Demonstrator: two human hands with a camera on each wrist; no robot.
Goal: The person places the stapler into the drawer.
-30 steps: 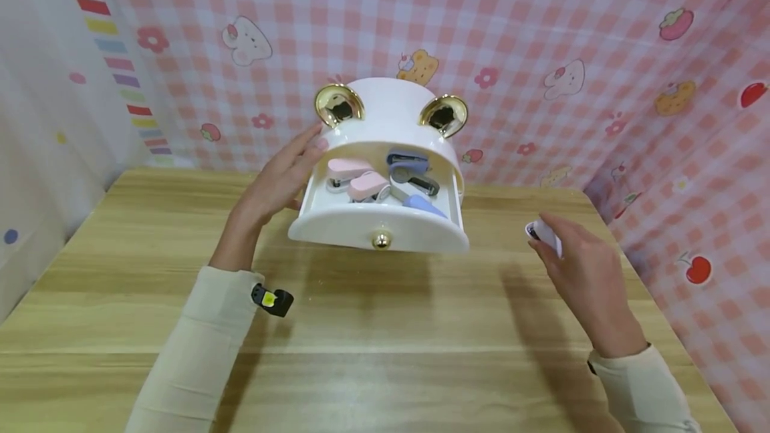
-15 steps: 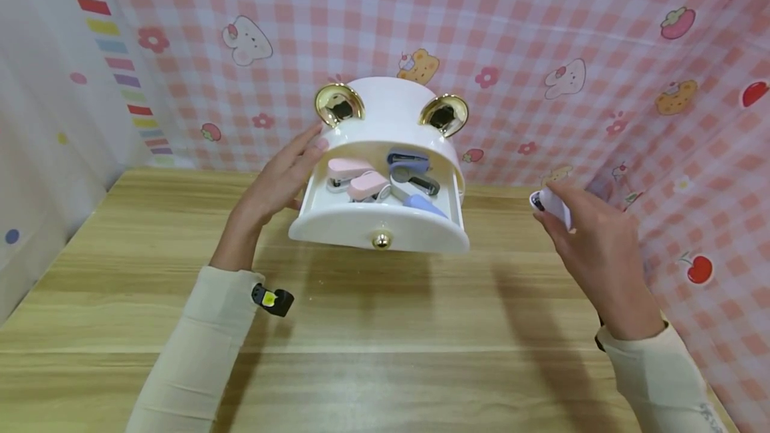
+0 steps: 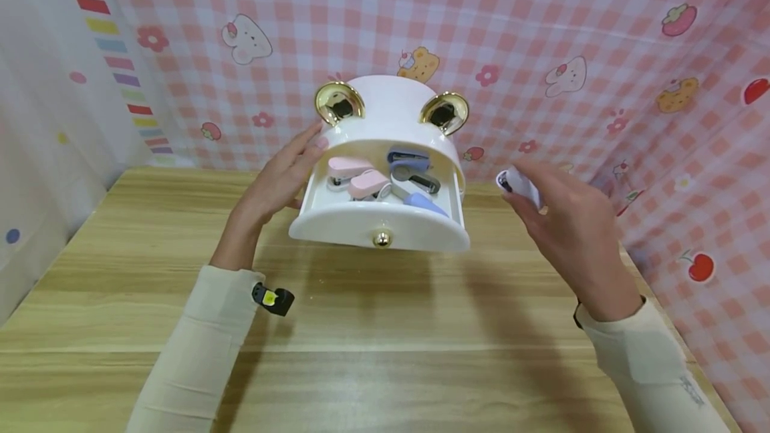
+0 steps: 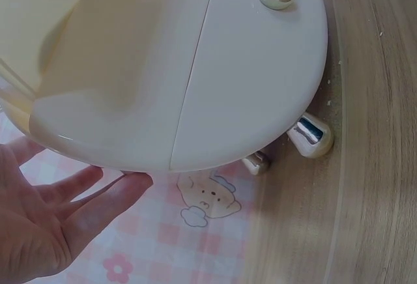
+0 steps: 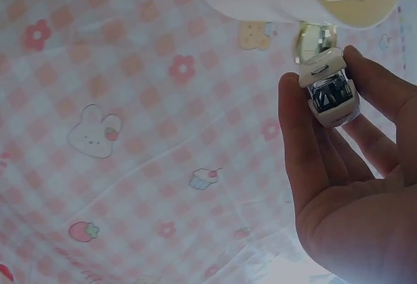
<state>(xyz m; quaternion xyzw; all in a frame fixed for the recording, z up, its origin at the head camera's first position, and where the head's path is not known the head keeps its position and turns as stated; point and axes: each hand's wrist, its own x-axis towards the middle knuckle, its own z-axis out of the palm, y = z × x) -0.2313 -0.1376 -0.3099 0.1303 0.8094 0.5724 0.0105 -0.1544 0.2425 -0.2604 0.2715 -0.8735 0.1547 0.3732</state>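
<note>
A white drawer box (image 3: 394,102) with two round gold ears stands on the table, its drawer (image 3: 337,224) pulled out. Inside lie two pink mini staplers (image 3: 368,184), a blue stapler (image 3: 409,158), and grey, white and blue pieces (image 3: 424,203) that overlap one another. My left hand (image 3: 279,179) rests against the box's left side, its fingers (image 4: 107,202) extended along the wall in the left wrist view. To the right of the box, my right hand (image 3: 568,229) pinches a small pale stapler (image 5: 331,88) between thumb and fingers, raised above the table.
The box stands on short gold feet (image 4: 311,135), with a gold knob (image 3: 381,239) on the drawer front. A pink checked cloth (image 3: 511,32) hangs close behind and to the right. A white curtain (image 3: 42,119) borders the left. Wood-grain table (image 3: 361,359) extends in front.
My right hand first went slightly up and right with the pale stapler, then moved left toward the box. My left hand and the open drawer have stayed put.
</note>
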